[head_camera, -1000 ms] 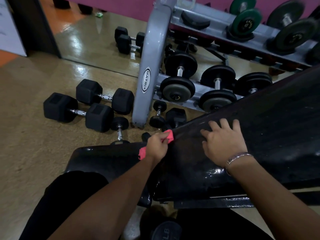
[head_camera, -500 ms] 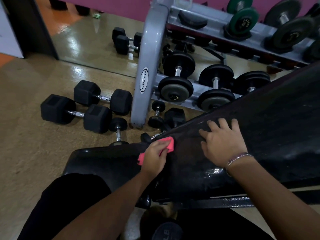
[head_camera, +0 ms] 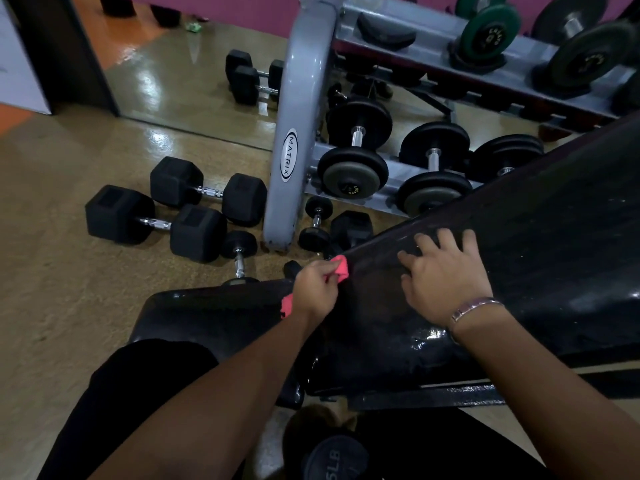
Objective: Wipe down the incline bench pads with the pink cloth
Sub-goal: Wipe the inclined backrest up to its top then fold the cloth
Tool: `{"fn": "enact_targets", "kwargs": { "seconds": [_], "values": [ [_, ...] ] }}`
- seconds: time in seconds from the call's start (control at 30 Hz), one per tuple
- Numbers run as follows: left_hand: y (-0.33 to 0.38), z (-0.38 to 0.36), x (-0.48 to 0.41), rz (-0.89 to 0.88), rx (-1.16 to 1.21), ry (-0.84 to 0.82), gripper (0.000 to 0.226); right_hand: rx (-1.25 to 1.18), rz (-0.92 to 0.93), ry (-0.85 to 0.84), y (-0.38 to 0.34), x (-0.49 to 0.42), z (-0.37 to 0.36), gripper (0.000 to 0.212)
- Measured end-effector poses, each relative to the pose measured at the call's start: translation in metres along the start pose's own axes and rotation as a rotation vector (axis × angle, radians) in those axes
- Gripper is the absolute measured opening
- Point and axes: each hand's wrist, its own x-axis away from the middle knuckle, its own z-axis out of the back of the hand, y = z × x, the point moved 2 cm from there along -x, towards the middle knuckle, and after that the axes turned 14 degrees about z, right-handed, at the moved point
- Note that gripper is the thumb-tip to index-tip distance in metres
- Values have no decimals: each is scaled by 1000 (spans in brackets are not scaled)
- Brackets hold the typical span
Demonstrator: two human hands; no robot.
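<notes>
Pink cloth (head_camera: 341, 268) sits just off frame centre, bunched in left hand (head_camera: 317, 289) and pressed on the lower left edge of the black padded incline backrest (head_camera: 554, 237). One end pokes out past the fingertips. Another bit shows at 7 o'clock of the hand.

At 9 o'clock, two black rubber hex dumbbells (head_camera: 156, 223) lie side by side on the tan floor (head_camera: 45, 271). At 7 o'clock of centre is the black flat seat pad (head_camera: 214, 313), with its far end by the left hand. Left fingers are curled tight round the cloth.

Right hand (head_camera: 446, 285) is at 3 o'clock of the left, apart from it, palm down on the backrest. Its fingers are spread, only lightly bent, and hold nothing. Thin silver bracelet (head_camera: 474, 306) is on that wrist.

The backrest rises toward 2 o'clock. Behind it, from 12 to 2 o'clock, stands a grey metal dumbbell rack (head_camera: 289, 150) marked MATRIX. Round black dumbbells (head_camera: 353, 168) sit on its lower tier and a green-plated dumbbell (head_camera: 490, 31) on the top tier.
</notes>
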Motion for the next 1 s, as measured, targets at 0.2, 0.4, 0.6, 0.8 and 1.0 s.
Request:
{"fn": "enact_targets", "kwargs": {
  "seconds": [0.2,0.4,0.6,0.8,1.0],
  "values": [
    [-13,4,31,-137,-26,-9,35,-7,-1,9,0,2,0,48],
    [-1,1,26,-57,10,14,34,-7,0,0,-1,1,3,49],
    [-21,11,21,-85,-60,-22,34,-5,3,1,-1,2,2,49],
    [-5,-5,46,-154,7,-28,39,-12,5,13,0,2,1,49],
    [-19,8,26,-131,-55,-5,33,-12,0,11,-1,2,1,50]
  ]
}}
